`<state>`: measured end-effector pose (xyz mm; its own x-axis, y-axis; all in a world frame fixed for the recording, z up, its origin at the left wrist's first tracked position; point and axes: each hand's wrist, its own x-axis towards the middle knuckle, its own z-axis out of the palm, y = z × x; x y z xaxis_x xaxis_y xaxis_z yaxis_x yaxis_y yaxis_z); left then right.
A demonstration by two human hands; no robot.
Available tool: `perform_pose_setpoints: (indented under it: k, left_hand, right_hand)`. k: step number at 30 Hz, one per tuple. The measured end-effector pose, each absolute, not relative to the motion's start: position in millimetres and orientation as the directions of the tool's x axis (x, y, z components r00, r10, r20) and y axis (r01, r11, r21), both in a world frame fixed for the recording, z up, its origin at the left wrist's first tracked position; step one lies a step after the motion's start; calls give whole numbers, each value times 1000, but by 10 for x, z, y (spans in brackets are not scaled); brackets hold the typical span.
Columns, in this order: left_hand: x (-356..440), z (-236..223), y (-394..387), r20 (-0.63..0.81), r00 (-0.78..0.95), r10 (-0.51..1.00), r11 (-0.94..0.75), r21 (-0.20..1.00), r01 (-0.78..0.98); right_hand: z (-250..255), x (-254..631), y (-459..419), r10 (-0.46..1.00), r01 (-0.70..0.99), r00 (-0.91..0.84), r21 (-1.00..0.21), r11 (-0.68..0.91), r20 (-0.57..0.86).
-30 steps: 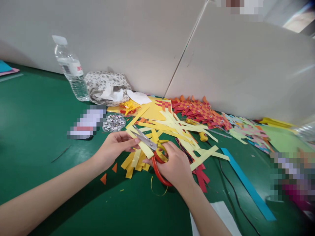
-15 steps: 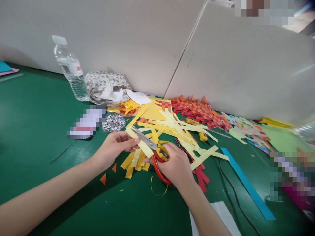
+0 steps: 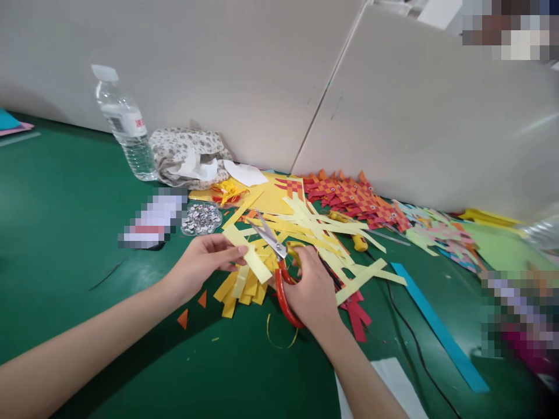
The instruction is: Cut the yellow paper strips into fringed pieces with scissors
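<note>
A short pale yellow paper strip (image 3: pixel 252 260) is pinched between the thumb and fingers of my left hand (image 3: pixel 209 259). My right hand (image 3: pixel 310 285) grips red-and-yellow-handled scissors (image 3: pixel 278 250), fingers through the loops. The blades are parted and point up and left, apart from the strip's right side. Below both hands lies a heap of short darker yellow strips (image 3: pixel 233 294). Long pale yellow strips (image 3: pixel 318 224) cross each other just beyond the scissors. Two small orange paper triangles (image 3: pixel 183 319) rest on the green table (image 3: pixel 144 361) near my left wrist.
A water bottle (image 3: pixel 124 128) stands by a patterned cloth pouch (image 3: pixel 192 142) against the grey partition (image 3: pixel 218 70). A bag of googly eyes (image 3: pixel 201 219) is left of the strips. Woven red-orange paper fish (image 3: pixel 349 195), a yellow-handled tool (image 3: pixel 360 242) and a blue strip (image 3: pixel 441 326) lie right.
The scissors have moved off the strip, slightly right, and their blades have opened wider. My left hand with the strip has stayed nearly in place.
</note>
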<state>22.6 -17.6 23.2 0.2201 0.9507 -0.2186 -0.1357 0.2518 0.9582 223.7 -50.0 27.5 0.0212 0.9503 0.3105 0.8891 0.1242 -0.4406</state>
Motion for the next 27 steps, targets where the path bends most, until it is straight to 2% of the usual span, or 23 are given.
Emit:
perform_pose_setpoints:
  k: [2,5,8,13,22,27]
  left_hand:
    - [230,234,-179,-225,242,944,259,959,-118]
    - [247,237,-195,-245,293,924,277,958,-73]
    - [273,230,-215,-267,328,906,289,957,-20]
    - [296,199,-226,-263,343,902,275,961,14]
    - [275,211,-202,-228,243,943,242,970,-30]
    - [273,220,-197,-241,228,943,253,967,-24]
  right_hand:
    - [271,2257,-476,970,805,91,-590,63,226]
    - [261,2279,-448,993,559,119,-825,-87,-24]
    - [250,2256,-453,980,299,15,-934,-195,-200]
    - [273,2171,-500,963,229,-92,-947,-227,-253]
    - [303,2155,-500,949,223,-92,-935,-276,-302]
    - [287,2166,-495,951,147,-75,-947,-287,-300]
